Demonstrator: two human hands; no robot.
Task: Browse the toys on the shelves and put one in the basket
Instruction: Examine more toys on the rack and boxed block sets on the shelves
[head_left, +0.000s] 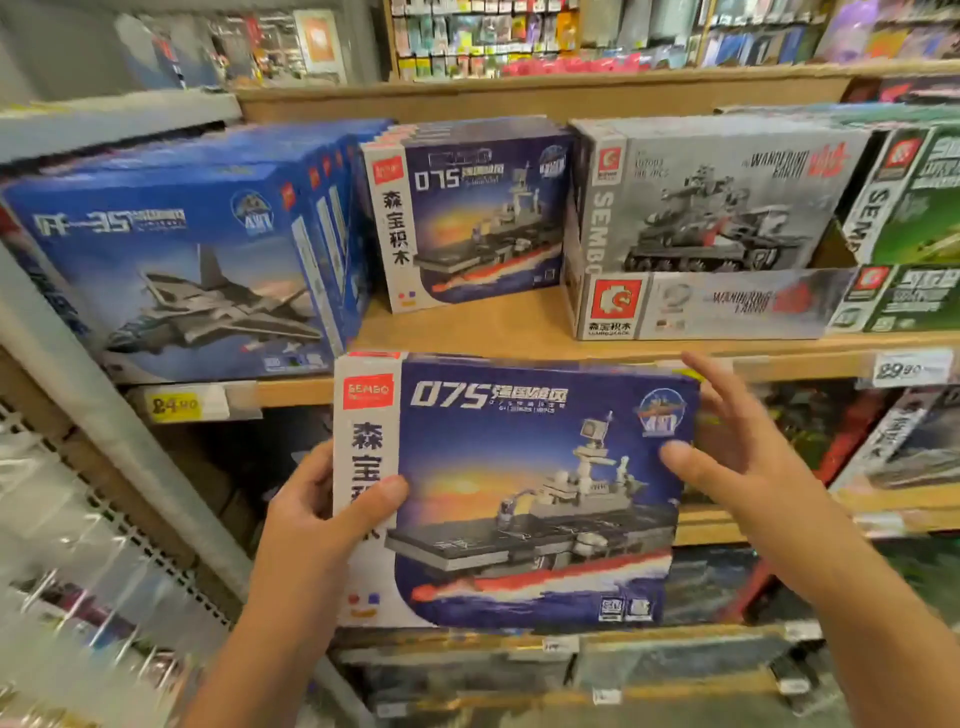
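Note:
I hold a blue toy box (519, 493) marked 075, with a picture of a grey warship, upright in front of the shelves. My left hand (317, 525) grips its left edge, thumb across the white strip on the front. My right hand (737, 452) is at the right edge with fingers spread and straight; only the thumb tip touches the box front. No basket is in view.
On the wooden shelf (519, 332) behind stand more 075 boxes (467, 213), blue jet boxes (176, 270) at left, a grey tank box (717, 202) and green boxes (909, 208) at right. Price tags (176, 405) line the shelf edge. Lower shelves hold dark boxes.

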